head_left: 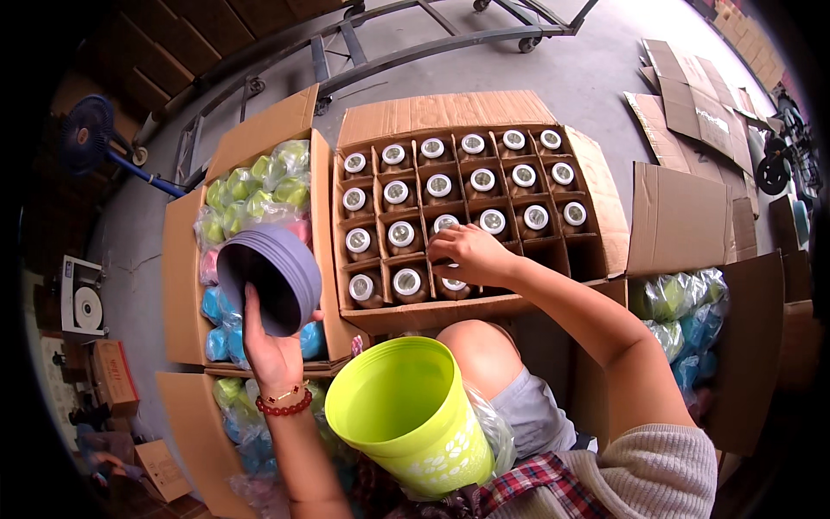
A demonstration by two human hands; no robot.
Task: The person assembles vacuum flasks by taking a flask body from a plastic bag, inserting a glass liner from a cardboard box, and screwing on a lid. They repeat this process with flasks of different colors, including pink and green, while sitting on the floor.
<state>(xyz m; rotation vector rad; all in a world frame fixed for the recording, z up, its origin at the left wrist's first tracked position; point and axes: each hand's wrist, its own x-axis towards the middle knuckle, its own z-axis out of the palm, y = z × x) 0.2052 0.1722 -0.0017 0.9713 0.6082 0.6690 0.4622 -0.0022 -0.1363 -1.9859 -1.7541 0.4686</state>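
My left hand [272, 346] is raised with its fingers and thumb around a grey-purple plastic pot [303, 264]. The pot is tilted, its dark hollow turned toward me, with ridges round its side. Over the divided carton [393, 322], my right hand [471, 255] has its fingers bent down beside a white-lidded jar [454, 285] in the near row. What those fingertips grip is hidden. Jars with pale lids stand upright in most cells; two cells near the right corner are bare. A lime-green bucket [398, 406] with a white leaf-like print sits at my lap, open side up.
Left, an open carton [324, 225] holds bagged green, pink and blue items; a similar one [186, 415] stands nearer. Another open carton [752, 346] is at right. Beyond lie a metal trolley frame [415, 39], a blue fan [86, 134] and flattened cardboard [692, 104].
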